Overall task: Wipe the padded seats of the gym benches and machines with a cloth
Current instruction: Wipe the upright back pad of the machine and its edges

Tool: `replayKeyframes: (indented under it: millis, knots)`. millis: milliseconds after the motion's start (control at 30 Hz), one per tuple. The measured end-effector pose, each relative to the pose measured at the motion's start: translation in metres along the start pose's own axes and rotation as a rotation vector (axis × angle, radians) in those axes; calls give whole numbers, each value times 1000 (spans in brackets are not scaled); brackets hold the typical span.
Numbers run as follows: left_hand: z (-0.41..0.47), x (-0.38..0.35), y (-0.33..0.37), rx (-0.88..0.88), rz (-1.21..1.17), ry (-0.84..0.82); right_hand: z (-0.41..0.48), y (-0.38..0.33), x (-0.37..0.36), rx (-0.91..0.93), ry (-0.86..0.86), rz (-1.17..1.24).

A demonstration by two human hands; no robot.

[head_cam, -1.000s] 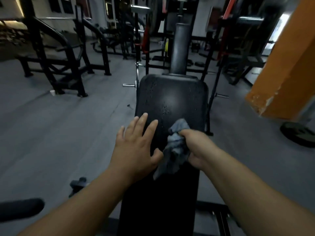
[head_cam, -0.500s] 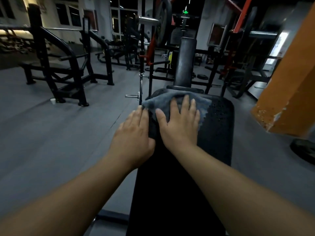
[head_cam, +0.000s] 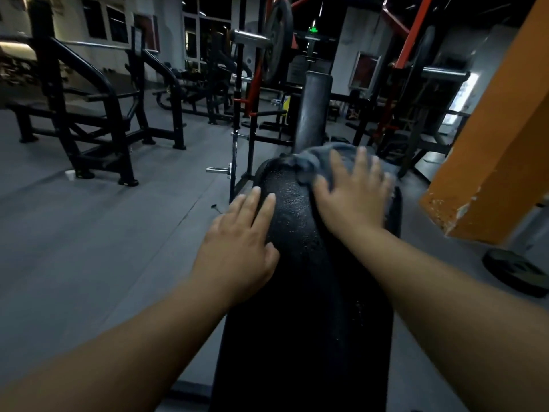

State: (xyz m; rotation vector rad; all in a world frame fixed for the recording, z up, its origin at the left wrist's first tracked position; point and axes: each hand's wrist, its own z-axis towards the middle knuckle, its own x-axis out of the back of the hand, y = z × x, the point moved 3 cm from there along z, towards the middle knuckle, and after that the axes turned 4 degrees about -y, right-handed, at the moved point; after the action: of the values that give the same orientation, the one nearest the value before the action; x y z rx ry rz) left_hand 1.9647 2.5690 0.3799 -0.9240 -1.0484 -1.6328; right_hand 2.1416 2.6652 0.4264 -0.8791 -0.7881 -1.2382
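Observation:
A long black padded bench seat (head_cam: 300, 286) runs away from me in the middle of the view, its surface speckled with droplets. A grey cloth (head_cam: 319, 157) lies spread over the far right end of the pad. My right hand (head_cam: 353, 193) presses flat on the cloth with straight fingers. My left hand (head_cam: 240, 242) rests flat on the pad's left edge, nearer to me, fingers straight and holding nothing.
A black upright roller pad (head_cam: 313, 108) stands just beyond the bench. A barbell rack with a weight plate (head_cam: 277, 40) rises behind it. Black machines (head_cam: 83, 120) stand at the left, an orange pillar (head_cam: 502, 150) at the right, a weight plate (head_cam: 518, 270) on the floor.
My right hand went from gripping the bunched cloth to pressing it flat, and has slid it from the pad's far left corner to its far right. My left hand stays on the left edge.

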Motion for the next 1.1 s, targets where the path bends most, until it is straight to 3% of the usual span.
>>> replayKeyframes:
  millis: [100, 200, 300, 433, 500, 567, 633, 700, 800, 867, 1000, 1100]
  knots:
    - [12, -8, 14, -13, 40, -23, -15, -16, -10, 148, 44, -25]
    - [15, -15, 21, 16, 61, -23, -66, 41, -15, 301, 44, -14]
    - [12, -17, 23, 17, 48, -12, -56, 76, -3, 248, 32, 66]
    - [12, -16, 24, 33, 15, -16, -28, 15, -3, 85, 88, 139]
    - [11, -16, 23, 33, 22, -11, -56, 6, -17, 210, 95, 111]
    - [11, -17, 20, 29, 27, -12, -101, 33, -30, 380, 53, 51]
    - [10, -16, 19, 24, 41, -15, -119, 69, -30, 428, 35, -13]
    - [10, -17, 20, 26, 48, -15, -94, 81, -18, 294, 70, 6]
    - [9, -18, 23, 34, 44, -6, -63, 43, -14, 107, 61, 41]
    - [9, -19, 22, 30, 48, -11, -92, 32, -28, 258, 107, 23]
    - [7, -16, 20, 14, 77, -8, -175, 87, -44, 562, 88, -40]
    - [8, -17, 23, 22, 96, -17, -139, 89, -29, 439, 157, -73]
